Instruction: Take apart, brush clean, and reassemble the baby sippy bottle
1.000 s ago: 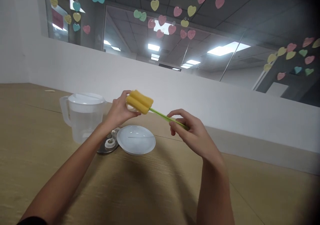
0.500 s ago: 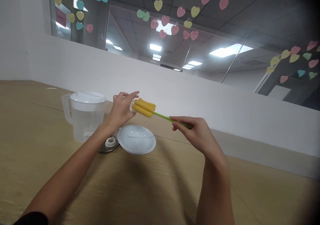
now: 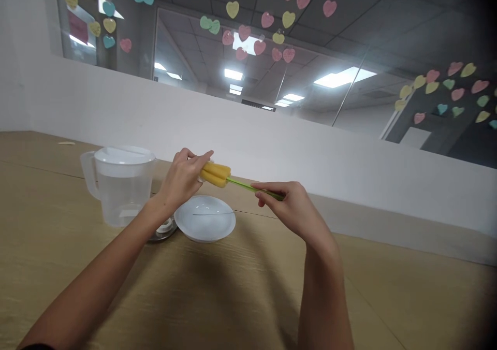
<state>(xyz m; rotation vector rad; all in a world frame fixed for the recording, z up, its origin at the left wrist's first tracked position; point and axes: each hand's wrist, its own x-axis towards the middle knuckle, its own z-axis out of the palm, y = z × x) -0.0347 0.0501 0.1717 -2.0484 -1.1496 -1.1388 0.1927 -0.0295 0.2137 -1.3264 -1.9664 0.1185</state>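
My right hand pinches the green handle of a yellow sponge brush and holds it level above the wooden table. My left hand is closed round a small pale piece at the sponge's tip; the piece is mostly hidden behind my fingers. A white dish lies on the table just below the sponge.
A clear plastic jug with a white lid stands to the left. Beside it lies a round metal lid with a small white ring on it. A low white partition runs along the table's far side, with glass above.
The sponge has gone further into the piece in my left hand, so less yellow shows. Both hands have dropped slightly and shifted left.
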